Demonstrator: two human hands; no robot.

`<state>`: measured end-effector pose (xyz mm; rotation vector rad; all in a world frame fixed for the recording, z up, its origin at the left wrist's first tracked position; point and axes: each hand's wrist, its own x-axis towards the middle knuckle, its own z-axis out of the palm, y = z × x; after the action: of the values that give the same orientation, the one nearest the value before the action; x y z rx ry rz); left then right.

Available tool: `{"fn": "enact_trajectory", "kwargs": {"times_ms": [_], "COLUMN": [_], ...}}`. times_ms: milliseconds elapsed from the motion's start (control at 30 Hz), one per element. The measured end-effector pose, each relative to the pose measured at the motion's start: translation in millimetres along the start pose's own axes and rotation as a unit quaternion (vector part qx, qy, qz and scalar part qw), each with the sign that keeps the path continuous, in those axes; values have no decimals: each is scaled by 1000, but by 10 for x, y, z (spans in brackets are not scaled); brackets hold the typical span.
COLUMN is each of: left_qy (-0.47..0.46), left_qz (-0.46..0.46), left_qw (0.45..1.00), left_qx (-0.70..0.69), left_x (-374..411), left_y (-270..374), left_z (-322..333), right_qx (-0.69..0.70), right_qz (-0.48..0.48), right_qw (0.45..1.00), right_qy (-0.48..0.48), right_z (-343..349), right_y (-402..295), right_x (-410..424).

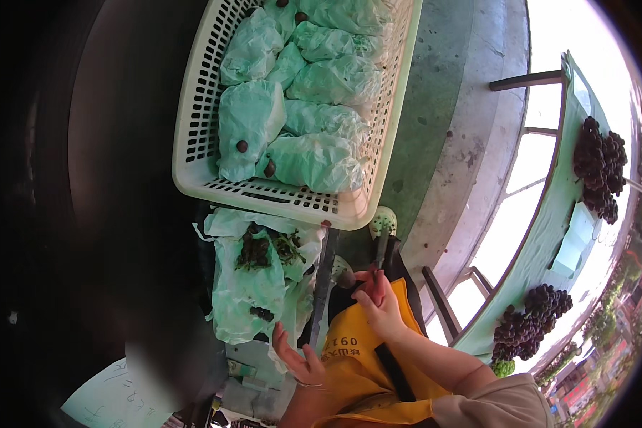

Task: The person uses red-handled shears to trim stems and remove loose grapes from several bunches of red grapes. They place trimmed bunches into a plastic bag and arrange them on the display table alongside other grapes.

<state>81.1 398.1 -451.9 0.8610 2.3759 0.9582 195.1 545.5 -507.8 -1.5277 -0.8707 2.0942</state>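
My right hand (380,307) is closed around the red handle (375,286) of a narrow metal-bladed tool, probably small shears, with the blade (383,247) pointing away from me. Beside its fingers is a round dark thing (345,279), perhaps a grape. My left hand (299,356) is empty, palm up with fingers apart, just below a crumpled pale paper bag (246,307). Dark withered grapes (255,250) and bare green stems (288,249) lie on the papers, along with a small dark clump (261,313) close to my left fingertips.
Beyond the papers, a white plastic basket (388,150) holds several paper-wrapped bundles (326,160) and a few loose grapes. On the right, a green-covered table (545,241) carries grape bunches (599,166). A dark metal bar (322,289) runs beside the papers; a handwritten sheet (112,398) lies lower left.
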Motion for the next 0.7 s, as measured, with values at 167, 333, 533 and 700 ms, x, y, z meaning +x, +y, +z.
{"fn": "enact_trajectory", "kwargs": {"times_ms": [167, 333, 533, 700], "left_qy": [31, -120, -360, -429], "left_qz": [147, 323, 207, 131], "left_qw": [988, 937, 821, 752], "left_qx": [-43, 61, 392, 483], "left_x": [1450, 2681, 3105, 3146], "left_y": [307, 574, 335, 200], "left_z": [21, 1086, 2295, 2701], "right_qx": [-17, -126, -181, -158], "right_qz": [62, -8, -53, -36], "right_qw": [998, 990, 979, 982], "right_qy": [-5, 58, 75, 93], "right_z": [-17, -503, -762, -811], "right_y": [329, 352, 311, 424], "right_x": [-607, -640, -605, -613]}}
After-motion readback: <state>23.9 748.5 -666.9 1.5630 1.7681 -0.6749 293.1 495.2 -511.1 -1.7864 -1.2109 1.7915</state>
